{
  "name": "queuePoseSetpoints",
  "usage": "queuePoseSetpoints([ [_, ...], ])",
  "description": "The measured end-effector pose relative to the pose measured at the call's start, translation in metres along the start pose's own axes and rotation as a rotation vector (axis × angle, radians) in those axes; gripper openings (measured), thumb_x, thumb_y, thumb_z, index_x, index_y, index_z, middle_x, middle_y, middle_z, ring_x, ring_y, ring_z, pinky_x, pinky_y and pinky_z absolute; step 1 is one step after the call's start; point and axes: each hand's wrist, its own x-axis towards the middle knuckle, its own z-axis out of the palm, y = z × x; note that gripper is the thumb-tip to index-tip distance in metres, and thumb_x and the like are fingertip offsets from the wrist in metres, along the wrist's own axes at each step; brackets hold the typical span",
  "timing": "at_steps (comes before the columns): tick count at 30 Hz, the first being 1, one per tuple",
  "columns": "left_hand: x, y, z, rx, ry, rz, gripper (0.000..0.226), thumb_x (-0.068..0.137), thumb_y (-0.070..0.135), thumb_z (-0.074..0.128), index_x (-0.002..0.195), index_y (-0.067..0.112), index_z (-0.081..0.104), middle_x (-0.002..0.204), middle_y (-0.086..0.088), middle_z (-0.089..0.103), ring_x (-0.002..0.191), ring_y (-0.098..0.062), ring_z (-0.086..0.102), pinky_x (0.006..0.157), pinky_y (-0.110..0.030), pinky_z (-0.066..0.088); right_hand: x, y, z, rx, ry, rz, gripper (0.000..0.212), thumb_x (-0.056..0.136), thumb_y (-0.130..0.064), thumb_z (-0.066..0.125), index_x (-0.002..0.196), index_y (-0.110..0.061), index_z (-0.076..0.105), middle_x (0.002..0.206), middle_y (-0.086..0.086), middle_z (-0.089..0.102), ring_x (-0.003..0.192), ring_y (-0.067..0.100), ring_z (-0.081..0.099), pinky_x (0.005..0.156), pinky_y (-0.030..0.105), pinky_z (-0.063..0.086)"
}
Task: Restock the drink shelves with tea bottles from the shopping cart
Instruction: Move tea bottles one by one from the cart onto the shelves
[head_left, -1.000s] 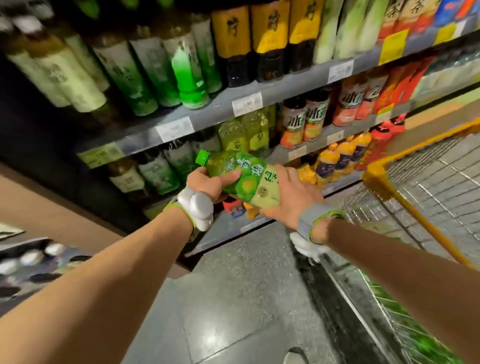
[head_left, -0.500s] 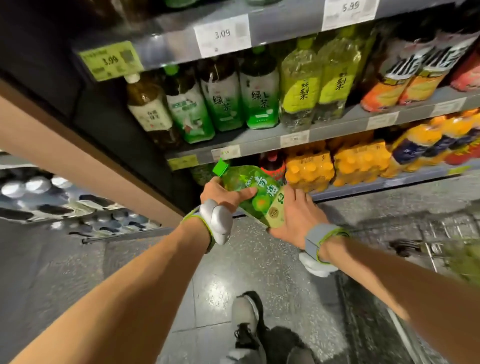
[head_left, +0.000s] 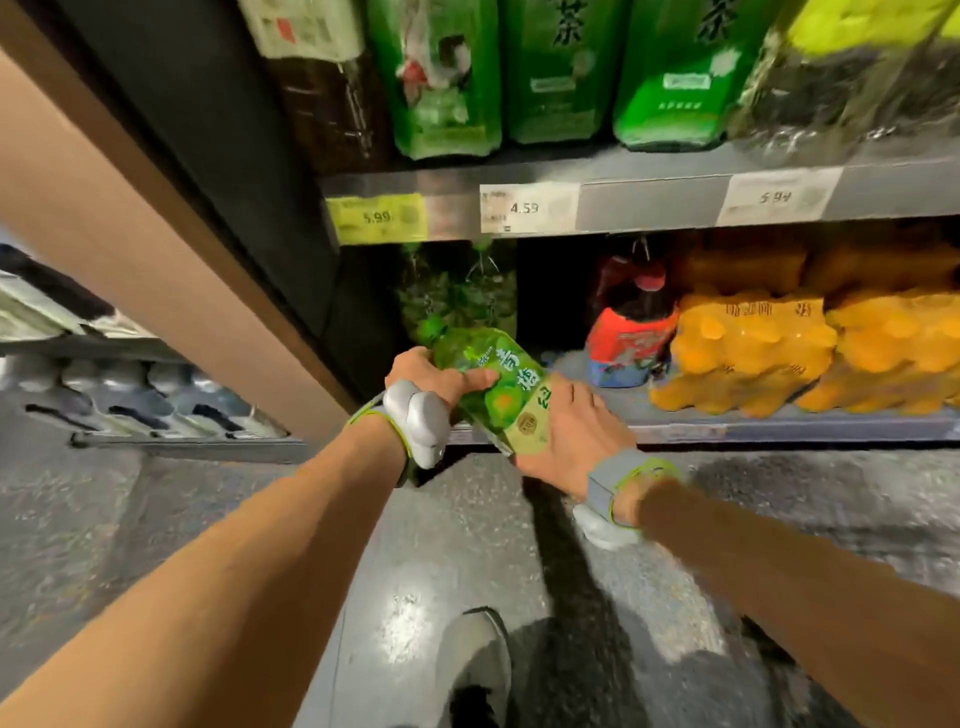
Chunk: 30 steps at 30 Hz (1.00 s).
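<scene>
Head view, bottle: a green plastic tea bottle with a lime-green label (head_left: 488, 382) is carried tilted, cap toward the bottom shelf (head_left: 779, 421), just in front of its edge.
Head view, left hand: the left hand (head_left: 441, 376) grasps the bottle near its neck, thumb laid across the label, likely to steer the cap end.
Head view, right hand: the right hand (head_left: 563, 434) wraps the bottle's base, fingers hidden beneath, probably bearing the weight.
Head view, target: a dark gap on the bottom shelf lies between dim green bottles at the back (head_left: 457, 291) and a red-labelled dark bottle (head_left: 631, 322); this looks like the intended slot.
Head view, neighbours: orange shrink-wrapped drink packs (head_left: 779, 348) fill the shelf further right.
Head view, cart: not in view.
</scene>
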Motion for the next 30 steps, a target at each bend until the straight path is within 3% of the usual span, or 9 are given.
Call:
queuePoseSetpoints([
  [6, 0.077, -0.018, 0.02, -0.051, -0.077, -0.033, 0.097, 0.013, 0.053, 0.089, 0.097, 0.009, 0.07, 0.106, -0.003, 0.071, 0.101, -0.023, 0.066, 0.098, -0.037, 0.051, 0.052, 0.009, 0.039, -0.012, 0.128, -0.022, 0.103, 0.062, -0.055, 0.071, 0.141, -0.012, 0.021, 0.126, 0.011, 0.043, 0.119, 0.035, 0.045, 0.093, 0.042, 0.043],
  [7, 0.082, -0.017, 0.023, -0.062, -0.102, -0.015, 0.091, 0.014, 0.053, 0.091, 0.093, 0.013, 0.07, 0.109, -0.002, 0.071, 0.104, -0.021, 0.065, 0.101, -0.035, 0.049, 0.059, 0.012, 0.043, -0.014, 0.156, -0.022, 0.104, 0.062, -0.055, 0.072, 0.142, -0.012, 0.02, 0.126, 0.011, 0.042, 0.119, 0.035, 0.045, 0.093, 0.042, 0.043],
  [9, 0.078, -0.01, 0.03, -0.068, -0.135, 0.038, 0.059, 0.046, 0.044, 0.092, 0.091, 0.014, 0.069, 0.118, -0.002, 0.068, 0.112, -0.019, 0.062, 0.105, -0.034, 0.045, 0.069, 0.018, 0.054, -0.012, 0.209, -0.019, 0.108, 0.064, -0.056, 0.073, 0.144, -0.01, 0.017, 0.127, 0.011, 0.04, 0.12, 0.035, 0.044, 0.094, 0.041, 0.042],
  [11, 0.075, -0.001, 0.033, -0.038, -0.097, 0.14, 0.056, 0.067, 0.031, 0.086, 0.113, 0.009, 0.063, 0.124, -0.004, 0.062, 0.117, -0.022, 0.058, 0.106, -0.033, 0.044, 0.077, 0.02, 0.059, 0.02, 0.248, 0.011, 0.11, 0.064, -0.056, 0.074, 0.145, -0.009, 0.015, 0.128, 0.012, 0.039, 0.12, 0.035, 0.043, 0.094, 0.042, 0.041],
  [14, 0.074, 0.007, 0.041, -0.023, -0.025, 0.296, 0.078, 0.07, 0.022, 0.084, 0.136, 0.008, 0.046, 0.129, -0.005, 0.059, 0.118, -0.023, 0.058, 0.102, -0.029, 0.045, 0.088, 0.021, 0.062, 0.088, 0.282, 0.046, 0.11, 0.069, -0.052, 0.074, 0.147, -0.01, 0.009, 0.132, 0.013, 0.036, 0.124, 0.036, 0.04, 0.094, 0.044, 0.041],
  [21, 0.082, 0.007, 0.062, 0.17, -0.024, 0.453, 0.096, 0.073, 0.029, 0.082, 0.149, 0.02, 0.025, 0.142, -0.005, 0.044, 0.128, -0.025, 0.047, 0.097, -0.028, 0.04, 0.096, 0.023, 0.077, 0.319, 0.256, 0.122, 0.097, 0.08, -0.027, 0.069, 0.149, -0.01, 0.004, 0.144, 0.014, 0.029, 0.132, 0.036, 0.035, 0.095, 0.048, 0.04],
  [25, 0.086, 0.0, 0.066, 0.219, -0.025, 0.572, 0.096, 0.068, 0.029, 0.085, 0.147, 0.023, 0.03, 0.146, -0.007, 0.042, 0.131, -0.025, 0.045, 0.105, -0.032, 0.04, 0.104, 0.037, 0.084, 0.394, 0.24, 0.124, 0.079, 0.081, -0.023, 0.069, 0.143, -0.014, 0.02, 0.137, 0.011, 0.036, 0.124, 0.035, 0.044, 0.094, 0.047, 0.045],
  [28, 0.085, -0.005, 0.058, 0.274, -0.06, 0.643, 0.094, 0.071, 0.025, 0.083, 0.148, 0.022, 0.03, 0.149, -0.003, 0.04, 0.136, -0.02, 0.039, 0.105, -0.022, 0.032, 0.106, 0.041, 0.085, 0.462, 0.229, 0.12, 0.055, 0.082, -0.029, 0.068, 0.126, -0.01, 0.041, 0.123, 0.013, 0.047, 0.113, 0.034, 0.049, 0.088, 0.044, 0.046],
  [30, 0.085, -0.011, 0.053, 0.305, -0.087, 0.672, 0.094, 0.072, 0.022, 0.082, 0.149, 0.02, 0.028, 0.151, -0.001, 0.037, 0.139, -0.017, 0.034, 0.105, -0.016, 0.024, 0.106, 0.042, 0.089, 0.527, 0.229, 0.137, 0.058, 0.079, -0.04, 0.069, 0.124, -0.01, 0.048, 0.121, 0.012, 0.052, 0.111, 0.032, 0.051, 0.089, 0.042, 0.047],
])
